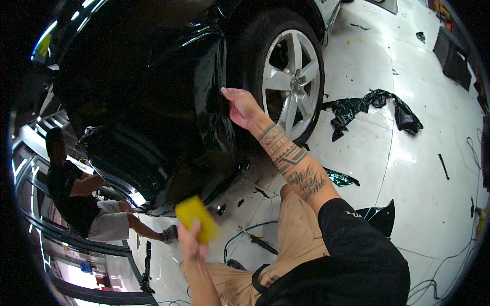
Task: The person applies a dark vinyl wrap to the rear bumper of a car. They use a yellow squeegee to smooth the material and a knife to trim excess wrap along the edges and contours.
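Far left: one co-worker in a dark shirt and grey shorts (pixel 74 199), arms toward the glossy black car (pixel 127 66). Next: one flat yellow rectangular pad (pixel 198 218), motion-blurred, left grip (pixel 192 245) closed on its lower end; judged light, fairly stiff, best held there. Then: one shiny black sheet of thin film (pixel 209 71) over the bumper corner; judged light, slick, easily creased or torn, best taken by its edge. Right grip (pixel 241 108): thumb and fingertips together, apparently pinching that edge. Right: one silver five-spoke wheel (pixel 295 84); beyond, one large crumpled dark offcut (pixel 377 96) on white floor tiles (pixel 423 168). Smaller scraps: several, count uncertain.
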Demonstrator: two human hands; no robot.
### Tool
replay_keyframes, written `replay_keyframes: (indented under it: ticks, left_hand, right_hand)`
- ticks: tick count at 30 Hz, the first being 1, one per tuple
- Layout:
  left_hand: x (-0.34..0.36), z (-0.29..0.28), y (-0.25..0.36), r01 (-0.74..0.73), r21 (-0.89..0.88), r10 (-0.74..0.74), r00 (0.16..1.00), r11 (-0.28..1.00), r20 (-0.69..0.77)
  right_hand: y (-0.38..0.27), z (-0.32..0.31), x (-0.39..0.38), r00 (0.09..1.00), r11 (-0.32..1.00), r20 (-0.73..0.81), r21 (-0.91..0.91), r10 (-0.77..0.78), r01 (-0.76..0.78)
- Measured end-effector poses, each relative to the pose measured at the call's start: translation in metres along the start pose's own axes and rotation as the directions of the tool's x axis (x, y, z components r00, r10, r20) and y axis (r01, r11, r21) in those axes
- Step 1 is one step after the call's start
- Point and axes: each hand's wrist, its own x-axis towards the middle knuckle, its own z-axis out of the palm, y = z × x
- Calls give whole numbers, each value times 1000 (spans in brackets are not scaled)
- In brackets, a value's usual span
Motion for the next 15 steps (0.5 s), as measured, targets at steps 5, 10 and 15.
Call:
replay_keyframes:
  ticks: [5, 10, 15]
  left_hand:
    - [132, 151, 123, -676, 673, 508, 711, 301, 487]
    - [180, 195, 153, -710, 703, 555, 572, -34, 604]
    - [190, 211, 144, -694, 713, 499, 585, -101, 639]
  right_hand:
    - [0, -20, 9, 982, 981, -170, -187, -84, 52]
    - [1, -13, 8, 994, 966, -22, -240, -105, 97]
    - [-6, -21, 6, 996, 950, 27, -301, -85, 89]
